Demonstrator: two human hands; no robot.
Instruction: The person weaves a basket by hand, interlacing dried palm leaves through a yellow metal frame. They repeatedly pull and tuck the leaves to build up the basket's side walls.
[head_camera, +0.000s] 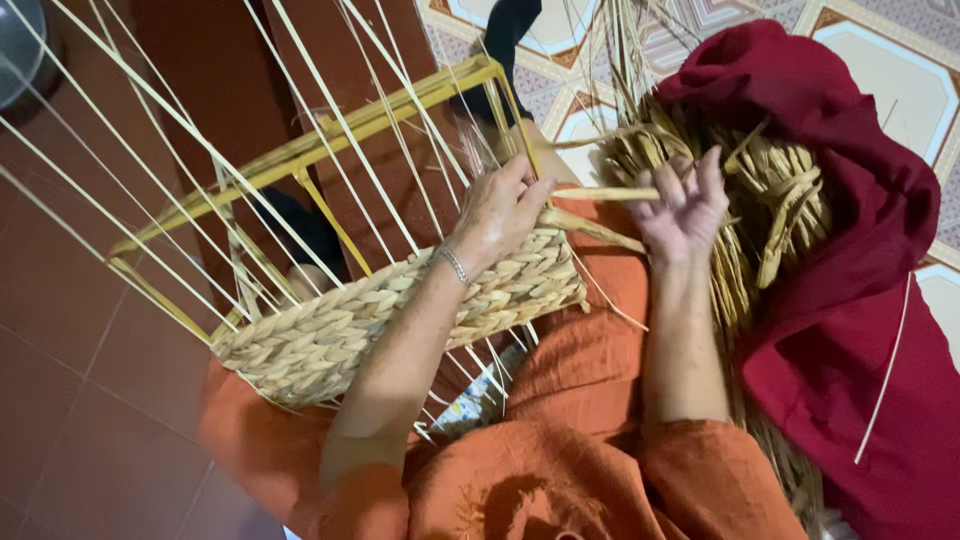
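Rough woven straw basket (400, 310); matt red cloth (860, 300).

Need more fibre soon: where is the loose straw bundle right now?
In the head view, the straw bundle lies on the red cloth at the person's right, just beyond the right hand.
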